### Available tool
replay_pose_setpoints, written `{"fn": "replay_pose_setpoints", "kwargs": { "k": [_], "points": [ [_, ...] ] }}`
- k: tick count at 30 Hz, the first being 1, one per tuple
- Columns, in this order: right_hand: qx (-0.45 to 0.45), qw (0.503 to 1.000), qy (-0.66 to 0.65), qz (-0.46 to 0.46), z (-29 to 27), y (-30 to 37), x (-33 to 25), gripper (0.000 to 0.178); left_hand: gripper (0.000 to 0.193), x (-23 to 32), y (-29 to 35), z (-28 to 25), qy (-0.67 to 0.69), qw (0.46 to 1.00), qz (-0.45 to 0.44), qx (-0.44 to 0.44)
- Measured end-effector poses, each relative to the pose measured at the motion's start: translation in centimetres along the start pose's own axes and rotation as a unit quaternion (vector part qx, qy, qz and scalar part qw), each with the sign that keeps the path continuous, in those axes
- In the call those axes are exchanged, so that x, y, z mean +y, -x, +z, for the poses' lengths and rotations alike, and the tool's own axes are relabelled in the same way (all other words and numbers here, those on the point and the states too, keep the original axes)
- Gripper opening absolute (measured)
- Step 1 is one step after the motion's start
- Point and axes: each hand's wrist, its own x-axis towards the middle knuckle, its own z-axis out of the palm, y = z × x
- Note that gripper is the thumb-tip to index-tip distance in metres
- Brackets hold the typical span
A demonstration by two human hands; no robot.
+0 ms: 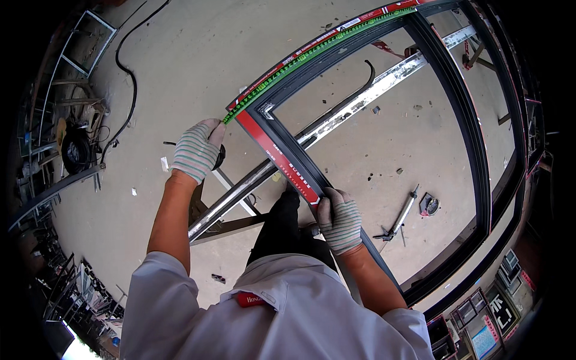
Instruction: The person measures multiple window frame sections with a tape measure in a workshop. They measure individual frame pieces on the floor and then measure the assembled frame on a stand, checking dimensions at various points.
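Note:
A large dark grey window frame (293,147) spans the right half of the view, with red protective film (259,133) along its outer sides. The green blade of a tape measure (307,55) runs along the frame's far edge. At the near-left corner my left hand (197,151), in a striped knit glove, is closed on the tape's end; a dark rounded part shows partly hidden behind the fingers. My right hand (341,222), gloved likewise, is wrapped round the frame's near side bar, just past the end of the red film.
Beneath the frame runs a worn silvery metal bar (384,83) of the support stand. A caulking gun (402,215) and a small round item (429,204) lie on the floor (180,72). A black cable (128,72) trails at left, near metal frames (89,45).

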Motion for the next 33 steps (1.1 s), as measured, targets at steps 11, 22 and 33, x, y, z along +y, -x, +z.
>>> {"fn": "replay_pose_setpoints", "kwargs": {
  "k": [11, 22, 33],
  "points": [
    [-0.001, 1.000, 0.006, -0.021, 0.2, -0.2, -0.3, 0.028, 0.033, 1.3, -0.5, -0.8, 0.024, 0.998, -0.033, -0.045],
    [-0.009, 1.000, 0.018, -0.022, 0.4, -0.1, 0.2, 0.029, 0.033, 1.4, -0.3, -0.8, 0.079, 0.994, -0.054, -0.059],
    [-0.015, 0.999, 0.017, -0.031, 0.4, -0.3, 0.3, 0.031, 0.032, 1.5, 0.0, -0.4, 0.130, 0.985, -0.081, -0.076]
  ]
}}
